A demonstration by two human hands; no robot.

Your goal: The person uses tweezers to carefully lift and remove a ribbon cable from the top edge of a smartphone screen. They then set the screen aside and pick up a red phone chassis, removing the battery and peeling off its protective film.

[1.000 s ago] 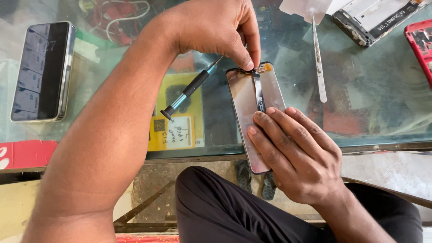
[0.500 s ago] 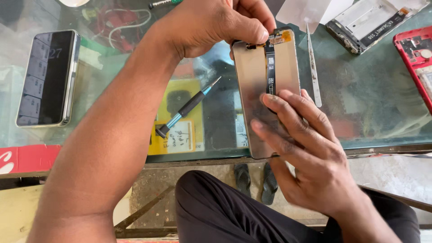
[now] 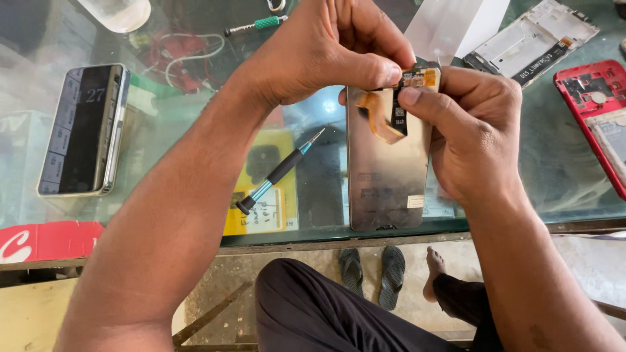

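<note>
A phone display panel (image 3: 385,176) stands tilted with its bronze back toward me and its lower edge resting on the glass table (image 3: 574,221). An orange flex cable (image 3: 381,120) curls across its upper part. My left hand (image 3: 326,52) pinches the panel's top edge at the cable's connector. My right hand (image 3: 476,137) grips the right side of the panel, with its thumb pressing on the top near the connector. A small screwdriver (image 3: 280,173) with a black and blue handle lies loose on the glass, left of the panel.
A dark phone (image 3: 81,130) lies at the left. A white phone frame (image 3: 535,39) and a red phone shell (image 3: 596,111) lie at the right. A green-handled screwdriver (image 3: 257,26) and a clear film (image 3: 450,26) lie at the back. Sandals (image 3: 372,274) sit under the table.
My left hand let go of the screwdriver, which now lies on the glass. The panel was lifted at its top end, and my right hand slid up from its lower part to its top.
</note>
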